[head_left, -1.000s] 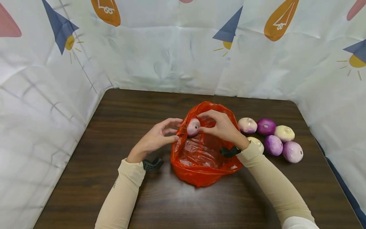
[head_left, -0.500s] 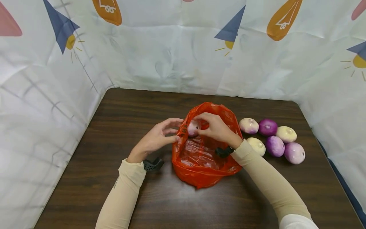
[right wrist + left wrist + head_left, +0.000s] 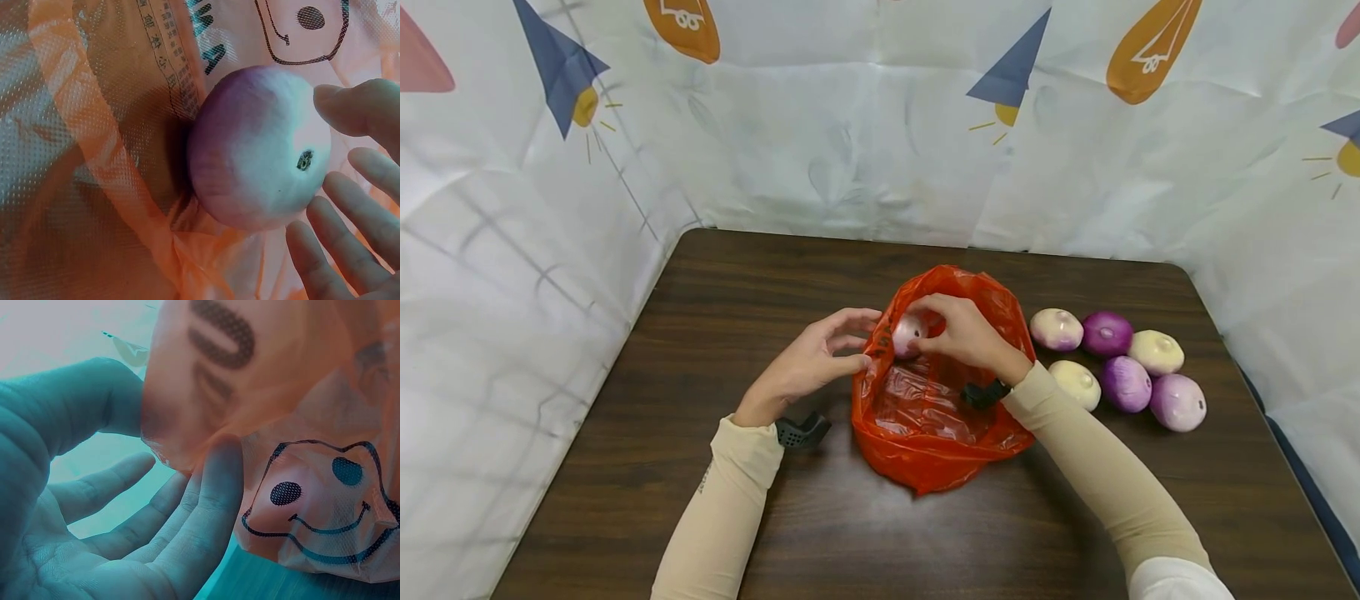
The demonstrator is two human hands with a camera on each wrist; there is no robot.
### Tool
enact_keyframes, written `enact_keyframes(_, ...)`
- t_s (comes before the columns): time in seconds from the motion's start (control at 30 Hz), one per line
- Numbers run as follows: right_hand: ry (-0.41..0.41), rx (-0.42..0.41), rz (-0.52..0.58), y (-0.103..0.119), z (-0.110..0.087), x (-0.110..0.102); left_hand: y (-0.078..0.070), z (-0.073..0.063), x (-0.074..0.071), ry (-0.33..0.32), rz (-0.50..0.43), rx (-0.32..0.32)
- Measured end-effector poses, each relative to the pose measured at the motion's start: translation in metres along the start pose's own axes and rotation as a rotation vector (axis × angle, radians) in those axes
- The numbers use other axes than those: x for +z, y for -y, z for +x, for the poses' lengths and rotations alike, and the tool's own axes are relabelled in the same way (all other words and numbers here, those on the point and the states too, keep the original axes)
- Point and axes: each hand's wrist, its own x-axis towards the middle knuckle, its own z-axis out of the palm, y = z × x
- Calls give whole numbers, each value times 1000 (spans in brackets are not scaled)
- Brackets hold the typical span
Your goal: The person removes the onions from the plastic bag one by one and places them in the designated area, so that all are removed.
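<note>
A red plastic bag (image 3: 925, 471) stands on the table with its mouth spread wide, and a smiling face is printed on its side. At its left rim my left hand (image 3: 808, 362) pinches the plastic between thumb and fingers. My right hand (image 3: 966, 337) reaches inside the bag, thumb and fingertips around a pale purple onion (image 3: 904, 337) against the left wall. In the right wrist view the onion (image 3: 256, 150) shows its dark root spot, with the thumb and fingertips along its right side. The left wrist view shows fingers (image 3: 222, 472) against the printed plastic.
To the bag's right lie several peeled onions: purple ones (image 3: 1126, 384), pale yellow ones (image 3: 1156, 352) and a white-purple one (image 3: 1056, 329). A dark wooden table (image 3: 760, 275) carries everything. A patterned white cloth (image 3: 850, 150) hangs behind it.
My right hand has moved left and down inside the bag, from beside the onion to around it. The left hand has stayed at the rim. The view has shifted slightly.
</note>
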Motion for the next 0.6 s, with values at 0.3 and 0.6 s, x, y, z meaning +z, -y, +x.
enact_keyframes(0.3,16,10,56,-5,-1,2,1,2,-1,2,20,21)
enact_keyframes(0.6,38,73,157,-13,-1,5,1,2,0,4,7,15)
